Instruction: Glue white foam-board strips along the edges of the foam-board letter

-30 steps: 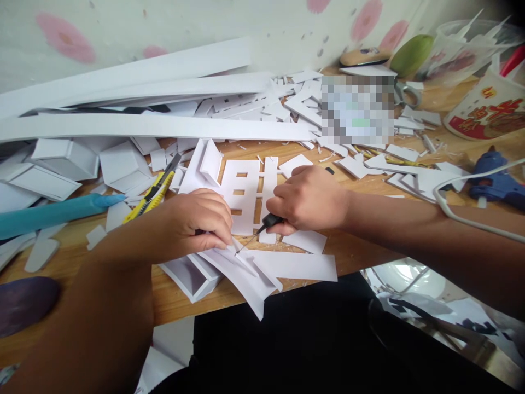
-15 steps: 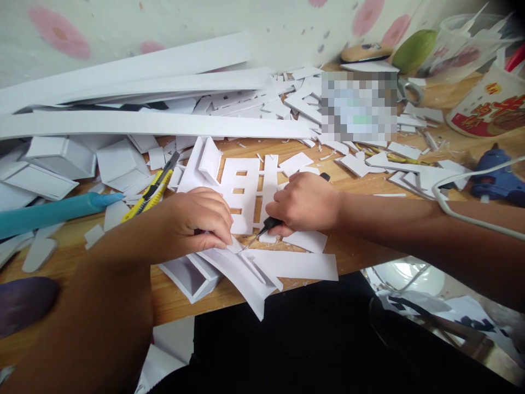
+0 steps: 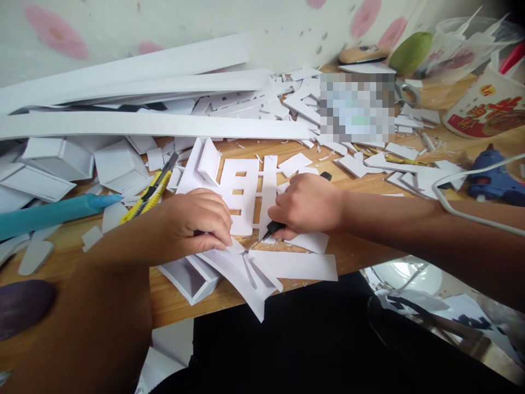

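Note:
My right hand is closed around the black handle of a craft knife. The knife's thin blade points down and left, its tip close to a small white foam board piece. My left hand has its fingers bent and its thumb on that small piece, pinning it over a larger bent white board. On this larger board lies a narrow white strip. Just beyond my hands is a flat white panel with several rectangular cutouts.
A yellow utility knife and a teal tube lie to the left. Long white strips and scraps cover the back. At right are a blue glue gun, its white cord, scissors and a paper cup.
My right hand has drawn the knife slightly right, and its tip has moved away from the narrow strip. That strip has swung to a steeper angle. My left hand stays in place.

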The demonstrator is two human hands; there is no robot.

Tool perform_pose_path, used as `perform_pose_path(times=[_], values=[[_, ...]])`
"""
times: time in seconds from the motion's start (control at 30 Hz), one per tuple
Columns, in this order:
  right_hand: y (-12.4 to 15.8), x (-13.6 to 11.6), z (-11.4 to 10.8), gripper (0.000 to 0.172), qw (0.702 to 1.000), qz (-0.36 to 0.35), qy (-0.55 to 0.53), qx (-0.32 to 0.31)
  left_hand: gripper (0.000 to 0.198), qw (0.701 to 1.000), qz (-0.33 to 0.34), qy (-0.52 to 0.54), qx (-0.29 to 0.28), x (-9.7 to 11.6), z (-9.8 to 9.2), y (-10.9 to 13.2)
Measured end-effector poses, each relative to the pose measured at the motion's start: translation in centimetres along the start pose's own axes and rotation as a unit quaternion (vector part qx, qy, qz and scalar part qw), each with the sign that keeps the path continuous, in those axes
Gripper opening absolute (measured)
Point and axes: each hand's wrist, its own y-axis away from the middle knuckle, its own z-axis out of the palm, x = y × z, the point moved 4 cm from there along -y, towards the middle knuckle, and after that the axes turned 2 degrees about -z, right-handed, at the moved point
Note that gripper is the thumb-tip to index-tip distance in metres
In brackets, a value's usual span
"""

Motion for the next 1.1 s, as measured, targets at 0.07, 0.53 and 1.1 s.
perform_pose_path(times=[0.07,0.53,1.1], values=[[0.5,0.0,0.4,0.052,0.999,-0.016,0.020,0.036,0.013,1.000,-0.001,0.003,-0.001,0.0,0.0,0.0],[3.7,-0.2,0.6,0.056,0.987,-0.033,0.055,0.149,0.010,1.000,0.022,-0.004,0.018,-0.3,0.0,0.0],[17.4,0.0,3.1,0.044,0.840,0.436,-0.052,0.318,0.012,0.990,-0.070,0.004,0.121,-1.2,-0.9,1.4]])
